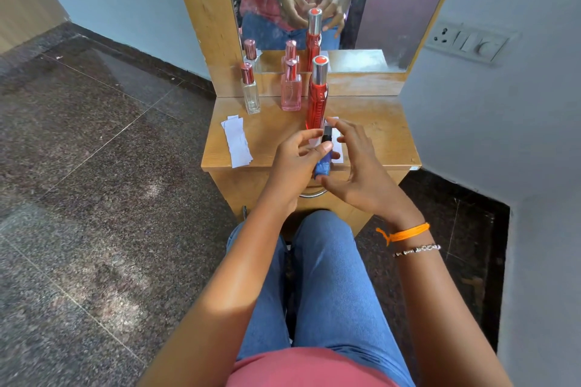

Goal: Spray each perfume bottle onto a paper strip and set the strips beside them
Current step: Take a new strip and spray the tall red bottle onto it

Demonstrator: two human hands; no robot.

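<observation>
At the front edge of the wooden bench, the left hand had its grip wrapped round a blue perfume bottle with a dark spray head, the thumb lying across the bottle's upper part, while the right hand hovered just beside it with fingers spread and nothing held. Part of a white paper strip showed on the bench under the hands, mostly hidden by them. A small stack of paper strips lay near the bench's left edge, reaching almost to the front rim. Directly behind the hands stood a tall red bottle with a silver cap, crowding that side; a pink bottle and a clear bottle stood further left near the back. The right half of the bench was bare wood. A mirror rose behind, a wall switch panel sat to the right, and speckled dark floor spread to the left
</observation>
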